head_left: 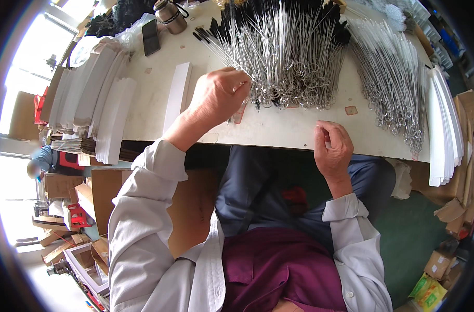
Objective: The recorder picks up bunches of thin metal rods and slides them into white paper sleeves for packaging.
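A large heap of thin wire brushes [289,52] lies at the middle of the table, black bristle ends away from me and ring loops toward me. My left hand [219,99] is closed in a pinch at the heap's left edge, its fingertips beside the loops. What it grips, if anything, is hidden behind the fingers. Over the table's front edge, right of the heap, my right hand [333,148] is curled closed, with nothing seen sticking out of it. A second pile of wire brushes [395,83], with pale ends, lies farther right.
One flat white box [177,93] lies left of my left hand. Stacks of white boxes [86,93] stand at the left, more white boxes [445,125] at the right edge. A phone [150,37] and a metal flask [170,16] sit at the back left. Cardboard cartons [63,184] crowd the floor.
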`<control>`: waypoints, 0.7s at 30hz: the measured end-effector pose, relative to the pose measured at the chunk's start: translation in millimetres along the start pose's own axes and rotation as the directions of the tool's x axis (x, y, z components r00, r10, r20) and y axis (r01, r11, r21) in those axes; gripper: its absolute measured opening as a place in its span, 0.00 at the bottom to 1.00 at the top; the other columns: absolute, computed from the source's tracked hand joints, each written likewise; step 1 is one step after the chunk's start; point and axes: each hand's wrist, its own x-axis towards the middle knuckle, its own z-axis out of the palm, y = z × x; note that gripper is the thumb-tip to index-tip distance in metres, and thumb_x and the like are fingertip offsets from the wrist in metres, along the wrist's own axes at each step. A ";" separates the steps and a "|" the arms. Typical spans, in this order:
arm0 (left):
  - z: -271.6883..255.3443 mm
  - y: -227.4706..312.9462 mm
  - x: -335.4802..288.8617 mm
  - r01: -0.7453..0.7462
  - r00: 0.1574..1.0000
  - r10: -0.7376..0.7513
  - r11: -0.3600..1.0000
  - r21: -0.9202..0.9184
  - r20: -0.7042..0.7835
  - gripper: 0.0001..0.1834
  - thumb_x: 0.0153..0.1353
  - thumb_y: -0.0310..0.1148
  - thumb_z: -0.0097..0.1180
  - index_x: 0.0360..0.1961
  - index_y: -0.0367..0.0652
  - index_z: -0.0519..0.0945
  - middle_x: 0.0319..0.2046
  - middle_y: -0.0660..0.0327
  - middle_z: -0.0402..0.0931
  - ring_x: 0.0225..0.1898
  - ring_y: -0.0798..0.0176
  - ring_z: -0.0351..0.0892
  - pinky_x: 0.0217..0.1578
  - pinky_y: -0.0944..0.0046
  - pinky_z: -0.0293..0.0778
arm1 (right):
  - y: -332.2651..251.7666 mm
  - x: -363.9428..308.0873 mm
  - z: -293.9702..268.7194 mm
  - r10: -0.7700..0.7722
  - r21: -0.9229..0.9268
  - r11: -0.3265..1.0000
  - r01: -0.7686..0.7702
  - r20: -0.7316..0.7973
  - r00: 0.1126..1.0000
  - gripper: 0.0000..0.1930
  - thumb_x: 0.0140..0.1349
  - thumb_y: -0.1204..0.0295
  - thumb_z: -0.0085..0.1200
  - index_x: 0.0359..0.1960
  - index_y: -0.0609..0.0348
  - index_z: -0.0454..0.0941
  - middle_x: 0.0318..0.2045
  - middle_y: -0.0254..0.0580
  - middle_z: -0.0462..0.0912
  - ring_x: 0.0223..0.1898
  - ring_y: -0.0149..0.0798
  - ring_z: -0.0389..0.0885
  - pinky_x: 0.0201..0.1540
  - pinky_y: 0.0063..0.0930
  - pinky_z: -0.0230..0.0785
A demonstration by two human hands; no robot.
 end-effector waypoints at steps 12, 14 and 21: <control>-45.1 31.1 17.6 0.073 0.966 -0.161 0.920 -0.386 -0.203 0.04 0.62 0.26 0.65 0.34 0.35 0.86 0.36 0.59 0.84 0.39 0.67 0.87 0.39 0.68 0.84 | -20.9 16.0 -0.9 -0.060 0.090 0.994 0.058 0.018 0.998 0.06 0.62 0.78 0.61 0.41 0.61 0.83 0.37 0.45 0.86 0.34 0.45 0.84 0.37 0.35 0.79; -47.0 32.1 20.6 0.030 0.959 -0.141 0.912 -0.408 -0.245 0.05 0.63 0.27 0.65 0.34 0.35 0.86 0.36 0.60 0.84 0.40 0.68 0.87 0.39 0.68 0.84 | -41.1 34.1 4.0 -0.322 0.070 0.945 0.318 0.049 0.945 0.07 0.61 0.78 0.62 0.40 0.63 0.83 0.37 0.46 0.86 0.38 0.49 0.85 0.42 0.39 0.80; -76.6 37.0 21.7 0.054 0.945 -0.231 0.812 -0.581 -0.234 0.07 0.67 0.25 0.60 0.37 0.30 0.85 0.45 0.50 0.85 0.37 0.65 0.86 0.43 0.65 0.83 | -62.1 88.1 54.3 -0.469 -0.011 0.872 0.490 0.271 0.841 0.18 0.65 0.68 0.59 0.53 0.66 0.79 0.55 0.54 0.80 0.63 0.53 0.75 0.70 0.46 0.64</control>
